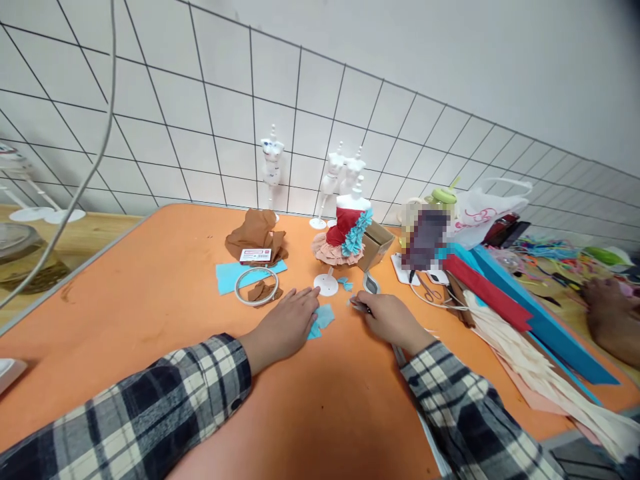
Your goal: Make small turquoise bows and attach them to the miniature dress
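My left hand (290, 317) lies flat on the orange table, fingers stretched out, at the edge of some light blue crepe pieces (324, 316). My right hand (393, 318) is closed around a small dark tool with a metallic end (359, 305); its kind is partly hidden by the fingers. Just beyond both hands stands a small dress form on a round white base (326, 285). It wears a red bodice (344, 223), a ruffled peach skirt (334, 249) and a band of blue petals (358, 233). More blue scraps (345, 284) lie beside the base.
Left of the form are brown fabric (253, 233), a blue sheet (226, 277) and an embroidery hoop (239, 288). Bare white mannequins (273, 160) stand behind. To the right are a cardboard box (377, 243), scissors (431, 293), coloured strips (490, 293) and another person's hand (613, 320).
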{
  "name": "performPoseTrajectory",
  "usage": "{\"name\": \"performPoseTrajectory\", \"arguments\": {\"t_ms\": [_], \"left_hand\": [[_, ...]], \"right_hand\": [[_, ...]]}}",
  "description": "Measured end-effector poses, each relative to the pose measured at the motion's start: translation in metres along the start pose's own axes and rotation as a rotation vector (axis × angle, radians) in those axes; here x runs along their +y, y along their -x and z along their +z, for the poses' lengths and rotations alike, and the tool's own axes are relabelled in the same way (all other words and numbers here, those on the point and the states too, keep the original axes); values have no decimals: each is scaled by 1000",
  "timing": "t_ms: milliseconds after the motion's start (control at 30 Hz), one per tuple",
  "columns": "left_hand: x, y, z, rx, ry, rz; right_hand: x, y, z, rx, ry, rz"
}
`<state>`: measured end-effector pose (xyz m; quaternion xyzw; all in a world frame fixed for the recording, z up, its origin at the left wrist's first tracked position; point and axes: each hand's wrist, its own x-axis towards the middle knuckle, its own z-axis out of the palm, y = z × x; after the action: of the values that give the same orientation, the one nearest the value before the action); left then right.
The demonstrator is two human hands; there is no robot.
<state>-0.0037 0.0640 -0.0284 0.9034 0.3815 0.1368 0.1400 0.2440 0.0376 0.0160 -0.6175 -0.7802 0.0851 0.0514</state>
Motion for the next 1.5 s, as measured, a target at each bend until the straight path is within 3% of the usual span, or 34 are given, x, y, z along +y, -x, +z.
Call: {"name": "performPoseTrajectory", "arguments": {"t_ms": [133,300,500,600,700,733,800,900,1100,1233,1367,1500], "left_hand": [[-1,3,-1,29,33,15],[0,3,-2,30,55,16],[0,4,-2,49,78,35],[3,5,-7,173,87,50],[8,6,-16,314,168,13],[11,7,-19,318,222,-14],[15,8,-21,274,372,-85],[22,9,-21,236,553,-170],[34,10,-22,310,471,-192],[38,12,-26,288,611,-156],[42,15,-29,189,729,-140],[44,20,-30,105,875,-199]], "right_hand": [[-6,-9,2,13,-130,-51],[6,-12,4,148,-338,-46],[10,-6,10,163,-350,-130],[4,-6,12,234,-370,-116],[-12,-6,13,398,-619,26],[-20,-6,14,388,-748,64],[-37,-4,16,249,-980,36],[-56,0,20,125,-1079,-42],[-63,10,25,243,-919,-74],[-55,11,22,326,-1035,20],[-51,11,14,278,-1221,31],[-48,12,11,203,-1266,10]]}}
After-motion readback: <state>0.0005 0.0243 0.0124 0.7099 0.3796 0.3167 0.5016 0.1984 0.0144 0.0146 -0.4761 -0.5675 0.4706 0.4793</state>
